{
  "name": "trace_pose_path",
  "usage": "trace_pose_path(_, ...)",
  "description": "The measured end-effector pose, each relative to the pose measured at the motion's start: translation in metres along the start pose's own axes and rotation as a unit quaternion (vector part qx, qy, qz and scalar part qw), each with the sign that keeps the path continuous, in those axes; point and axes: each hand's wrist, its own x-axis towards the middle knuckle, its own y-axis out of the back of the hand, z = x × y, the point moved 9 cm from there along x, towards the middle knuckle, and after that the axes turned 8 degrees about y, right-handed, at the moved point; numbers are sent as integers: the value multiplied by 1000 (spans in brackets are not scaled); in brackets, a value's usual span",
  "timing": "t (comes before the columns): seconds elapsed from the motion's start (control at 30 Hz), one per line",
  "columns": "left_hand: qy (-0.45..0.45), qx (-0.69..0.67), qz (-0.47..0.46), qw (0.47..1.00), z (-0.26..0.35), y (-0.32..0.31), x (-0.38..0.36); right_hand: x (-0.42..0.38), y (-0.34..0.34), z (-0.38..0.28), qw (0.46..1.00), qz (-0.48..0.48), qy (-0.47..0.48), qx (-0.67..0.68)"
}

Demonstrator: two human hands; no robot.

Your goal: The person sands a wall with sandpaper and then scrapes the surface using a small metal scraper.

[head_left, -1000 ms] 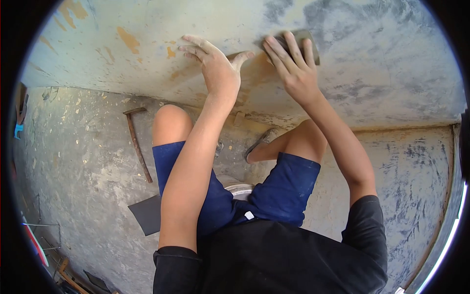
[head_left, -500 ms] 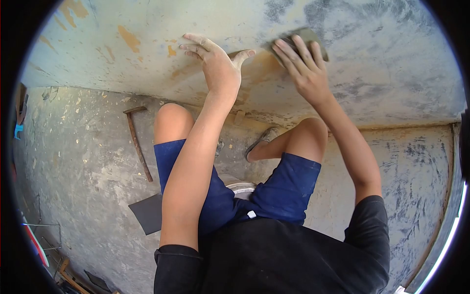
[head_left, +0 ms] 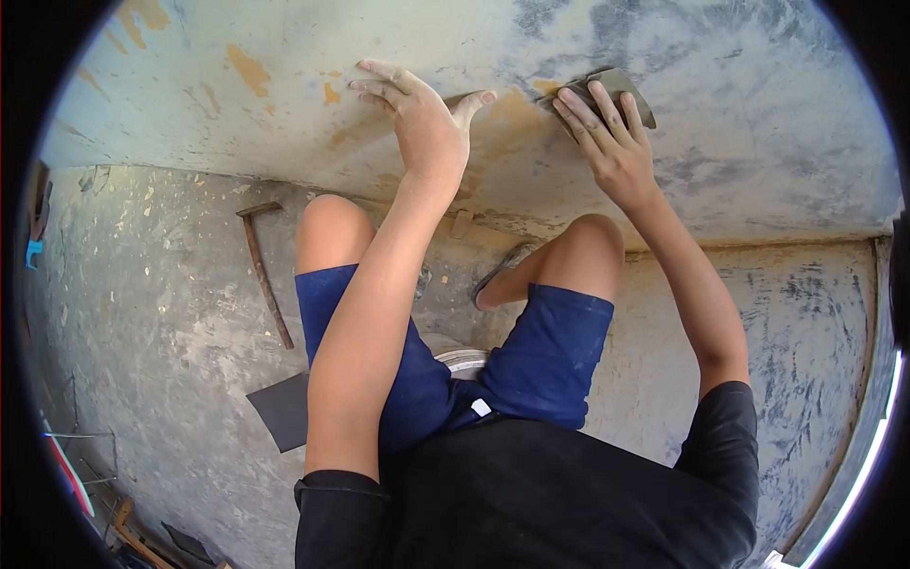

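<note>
Beneath the fingers of my right hand (head_left: 611, 137) is a dark grey-green sheet that looks like sandpaper (head_left: 637, 92), pressed flat to the wall (head_left: 455, 47). The wall's surface is pale and patchy, with ochre and grey stains. Further left, my left hand (head_left: 427, 123) holds nothing; its dusty fingers are spread and its thumb points out to the right. It appears to rest against the wall beside an ochre patch (head_left: 512, 123).
A hammer (head_left: 258, 266) with a wooden handle lies on the stained concrete floor (head_left: 171, 313), left of my knees. Another dark sheet (head_left: 280, 412) lies near my left elbow. Under me is part of a round pale seat (head_left: 463, 360). Assorted items crowd the lower left edge.
My right hand has slid slightly right and down along the wall with the sandpaper. My left hand has stayed nearly in place.
</note>
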Motion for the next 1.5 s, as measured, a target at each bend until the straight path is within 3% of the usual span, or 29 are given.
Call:
trace_pose_path(0.17, 0, -18, -20, 1000, 1, 4, 2, 56, -4, -19, 997, 52, -28, 49)
trace_pose_path(0.23, -3, -4, -18, 1000, 6, 6, -2, 48, 3, -15, 998, 34, -21, 50)
trace_pose_path(0.3, 32, -29, -74, 996, 1, 3, 0, 23, -3, -9, 999, 25, -12, 34)
trace_pose_path(0.4, 36, -7, -62, 997, 1, 1, -1, -1, -1, -3, 1000, 2, -7, 14)
trace_pose_path(0.57, 10, 10, -30, 999, 4, 4, 1, 58, -3, -22, 997, 47, -40, 49)
trace_pose_path(0.7, 38, 12, -37, 999, 4, 1, -1, 13, 5, -4, 999, 26, -20, 32)
trace_pose_path(0.93, 19, 12, -27, 999, 4, -2, -3, 39, -8, -16, 997, 39, -59, 28)
trace_pose_path(1.1, 32, 22, -20, 999, 5, 0, -1, -5, -2, 0, 999, -2, -44, -2)
trace_pose_path(1.33, 32, 15, -24, 999, 1, -4, -5, 43, -4, -15, 996, 36, -75, 31)
trace_pose_path(1.5, 37, 25, -22, 999, 5, -1, -3, -7, -3, 0, 999, -10, -40, 10)
